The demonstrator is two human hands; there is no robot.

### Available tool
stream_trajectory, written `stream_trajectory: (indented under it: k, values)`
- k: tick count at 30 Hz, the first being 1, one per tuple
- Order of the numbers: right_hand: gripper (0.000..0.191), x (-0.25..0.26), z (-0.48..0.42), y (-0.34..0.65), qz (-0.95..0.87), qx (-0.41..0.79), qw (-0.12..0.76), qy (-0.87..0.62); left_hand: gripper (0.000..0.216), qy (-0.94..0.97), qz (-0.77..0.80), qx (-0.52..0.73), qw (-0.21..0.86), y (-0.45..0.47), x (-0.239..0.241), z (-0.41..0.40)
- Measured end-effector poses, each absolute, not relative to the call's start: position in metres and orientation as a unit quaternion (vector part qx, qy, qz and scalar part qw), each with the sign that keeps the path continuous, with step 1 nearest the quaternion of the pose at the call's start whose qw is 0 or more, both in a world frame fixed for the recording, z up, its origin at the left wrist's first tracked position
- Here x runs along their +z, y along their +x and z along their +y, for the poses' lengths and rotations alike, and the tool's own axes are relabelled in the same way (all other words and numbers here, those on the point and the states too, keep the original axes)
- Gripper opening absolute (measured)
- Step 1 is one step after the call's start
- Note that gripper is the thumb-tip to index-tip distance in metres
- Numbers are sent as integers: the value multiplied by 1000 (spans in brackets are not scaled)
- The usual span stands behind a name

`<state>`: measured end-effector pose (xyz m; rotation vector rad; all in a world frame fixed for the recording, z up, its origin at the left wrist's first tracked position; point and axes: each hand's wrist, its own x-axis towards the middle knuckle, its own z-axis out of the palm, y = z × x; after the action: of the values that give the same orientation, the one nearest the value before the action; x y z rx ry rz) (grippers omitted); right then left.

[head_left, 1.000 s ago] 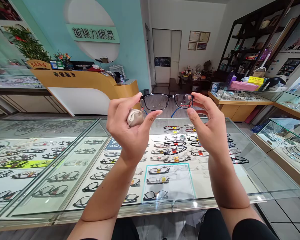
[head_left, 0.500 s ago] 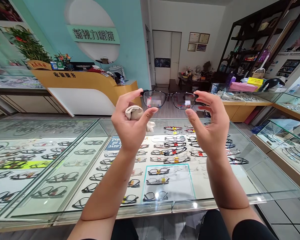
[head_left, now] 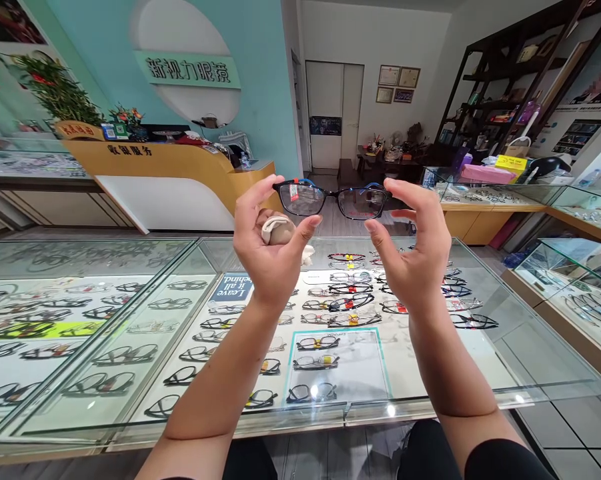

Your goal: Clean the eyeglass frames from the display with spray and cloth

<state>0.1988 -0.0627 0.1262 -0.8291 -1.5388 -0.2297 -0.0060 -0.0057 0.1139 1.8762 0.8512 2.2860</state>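
Glasses flipped since a second ago: red tag now on left lens, blue temples on top.

Left hand: thumb and forefinger clamped on left end of frame; beige cloth wadded in palm under remaining fingers.

Glasses level in mid-air, above glass counter, well clear of it.

Right hand: thumb and forefinger pinching right end, other fingers spread loose.

Risk, as judged: light two-point pinch, so one side slipping drops frame onto glass. Fingertips close to lenses could smudge them. Cloth could slide from palm.
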Motion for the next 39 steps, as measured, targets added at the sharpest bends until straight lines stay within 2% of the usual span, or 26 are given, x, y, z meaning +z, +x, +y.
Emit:
stream_trajectory:
  k: [7,12,26,39]
  values:
    - [49,123,-57,200,-679,-34,635,-366,75,574,282,767,-44,0,109,-11]
    - [48,122,-57,199,-685,-31,627,-369,75,567,288,766,-91,0,110,-13]
    - [47,122,-64,193,-660,-47,655,-364,71,576,292,763,8,2,116,-19]
    - [43,123,-66,193,-660,-96,652,-359,70,574,235,783,37,0,114,-13]
